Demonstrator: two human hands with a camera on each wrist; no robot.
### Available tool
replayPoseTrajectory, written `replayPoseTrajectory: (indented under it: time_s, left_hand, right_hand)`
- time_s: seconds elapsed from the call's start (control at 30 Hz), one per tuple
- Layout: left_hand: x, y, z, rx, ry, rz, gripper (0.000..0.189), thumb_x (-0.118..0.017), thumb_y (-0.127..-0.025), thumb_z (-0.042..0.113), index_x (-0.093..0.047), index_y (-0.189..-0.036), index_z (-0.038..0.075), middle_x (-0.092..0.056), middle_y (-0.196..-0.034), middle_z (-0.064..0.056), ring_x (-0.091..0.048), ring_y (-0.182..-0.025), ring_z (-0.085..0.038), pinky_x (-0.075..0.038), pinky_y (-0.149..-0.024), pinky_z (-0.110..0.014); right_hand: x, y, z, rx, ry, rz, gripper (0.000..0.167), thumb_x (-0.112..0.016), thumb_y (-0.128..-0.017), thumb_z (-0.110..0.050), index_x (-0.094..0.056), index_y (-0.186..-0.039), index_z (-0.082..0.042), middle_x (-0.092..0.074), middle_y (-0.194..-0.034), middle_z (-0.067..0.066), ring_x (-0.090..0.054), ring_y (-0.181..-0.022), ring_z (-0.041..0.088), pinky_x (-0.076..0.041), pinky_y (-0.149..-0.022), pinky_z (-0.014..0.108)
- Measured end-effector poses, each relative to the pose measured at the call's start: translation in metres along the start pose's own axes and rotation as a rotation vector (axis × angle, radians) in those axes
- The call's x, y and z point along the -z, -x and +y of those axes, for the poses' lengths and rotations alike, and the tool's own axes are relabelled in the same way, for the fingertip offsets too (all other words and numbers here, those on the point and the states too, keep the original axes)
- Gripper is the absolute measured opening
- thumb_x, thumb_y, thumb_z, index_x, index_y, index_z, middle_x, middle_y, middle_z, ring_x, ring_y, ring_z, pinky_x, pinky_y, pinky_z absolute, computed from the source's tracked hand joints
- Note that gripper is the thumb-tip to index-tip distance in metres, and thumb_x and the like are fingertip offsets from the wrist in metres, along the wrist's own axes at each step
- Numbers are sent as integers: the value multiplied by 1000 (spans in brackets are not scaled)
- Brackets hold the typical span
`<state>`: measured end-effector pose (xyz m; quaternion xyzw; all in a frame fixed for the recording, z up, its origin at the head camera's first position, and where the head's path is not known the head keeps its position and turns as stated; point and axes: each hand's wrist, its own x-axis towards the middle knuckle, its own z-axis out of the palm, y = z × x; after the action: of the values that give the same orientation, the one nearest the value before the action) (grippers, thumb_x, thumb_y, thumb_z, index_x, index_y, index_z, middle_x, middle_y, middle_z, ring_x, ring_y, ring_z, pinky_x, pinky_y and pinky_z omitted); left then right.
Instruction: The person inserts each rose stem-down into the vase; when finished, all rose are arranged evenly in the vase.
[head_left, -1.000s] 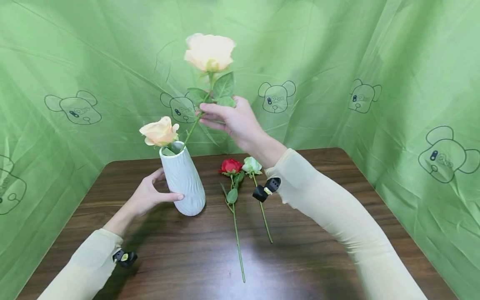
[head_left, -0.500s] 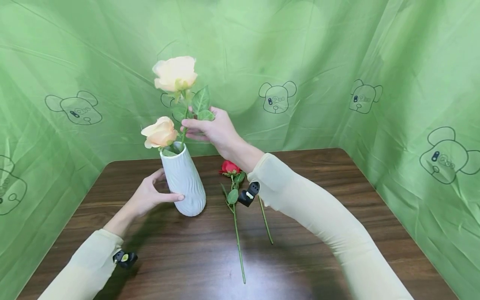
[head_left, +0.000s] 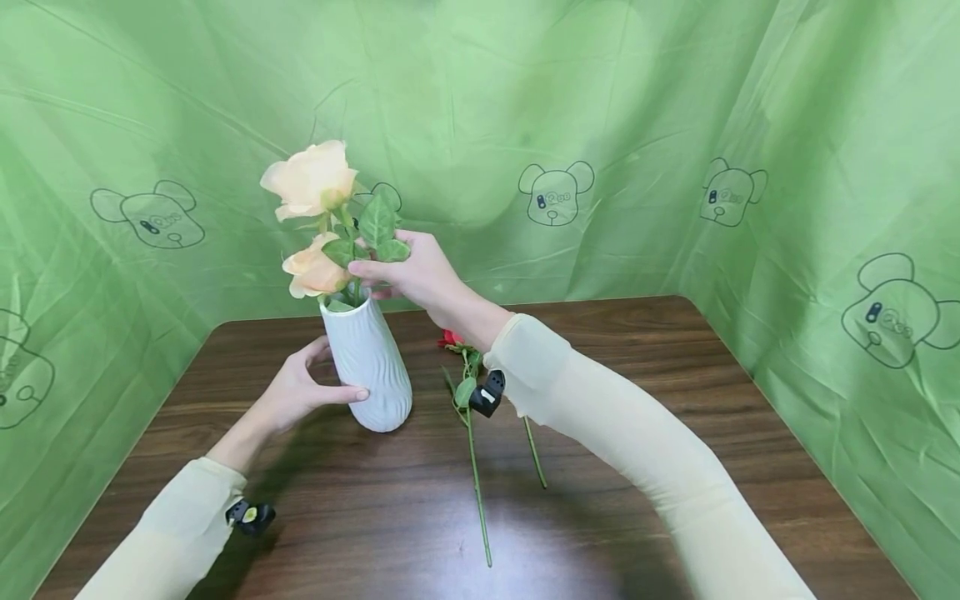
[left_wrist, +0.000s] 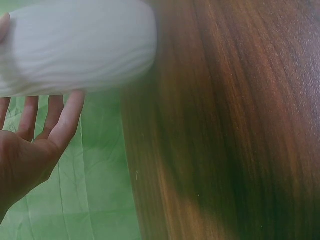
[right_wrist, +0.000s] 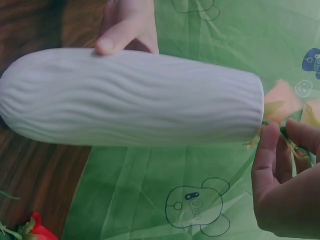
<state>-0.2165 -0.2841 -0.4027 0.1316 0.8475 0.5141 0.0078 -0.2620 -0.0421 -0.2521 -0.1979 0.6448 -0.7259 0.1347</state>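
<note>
A white wavy-ribbed vase (head_left: 371, 362) stands on the table, leaning a little in the head view. My left hand (head_left: 296, 387) holds it around its lower side, thumb across the front and fingers behind. Just above the rim, my right hand (head_left: 412, 271) pinches the green stem of a large peach rose (head_left: 311, 179), whose lower stem is hidden inside the vase. A second peach rose (head_left: 317, 267) sits in the vase, its bloom over the left rim. The right wrist view shows the pinching fingers (right_wrist: 267, 145) close by the vase mouth.
A red rose (head_left: 450, 338), partly behind my right forearm, lies on the brown wooden table (head_left: 360, 517). Beside it another stem (head_left: 535, 454) shows, its bloom hidden by the sleeve. A green cloth (head_left: 637, 217) with bear-head drawings surrounds the table's back and sides.
My right hand has moved down and left, lowering the large peach rose deeper into the vase. Its bloom now hangs above the other one. The left hand and vase have stayed put.
</note>
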Motion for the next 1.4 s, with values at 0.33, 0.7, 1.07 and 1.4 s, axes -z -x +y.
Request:
replayPoseTrajectory:
  time_s: [0.33, 0.7, 1.07, 1.4]
  left_hand:
    - [-1, 0, -1, 3, -14, 1, 79, -91, -77, 22, -51, -144, 13, -64, -128, -8, -59, -117, -30, -53, -91, -46]
    - [1, -4, 0, -25, 10, 5, 78, -92, -76, 18, -52, -143, 12, -66, -126, -9, -63, -114, -23, -53, -88, -31]
    - [-1, -5, 2, -13, 14, 7, 79, -92, -76, 19, -52, -144, 15, -66, -126, -8, -62, -115, -24, -53, -90, -35]
    - [1, -3, -3, -1, -11, 10, 80, -92, -76, 22, -52, -145, 16, -66, -128, -7, -60, -118, -29, -51, -93, -42]
  right_hand:
    - [1, -7, 0, -24, 114, 6, 32, -80, -89, -9, -71, -120, -8, -77, -89, 7, -74, -78, 20, -59, -75, 36]
    - [6, 8, -24, 234, 69, 99, 30, -74, -89, -1, -70, -118, -4, -73, -89, 14, -69, -74, 27, -60, -66, 40]
    - [2, 0, -9, 129, 210, 88, 22, -74, -90, -3, -69, -111, -5, -71, -80, 8, -69, -71, 21, -60, -63, 34]
    - [-3, -4, 4, -56, 196, 76, 16, -80, -87, -9, -64, -90, -11, -65, -74, 2, -58, -66, 16, -55, -57, 29]
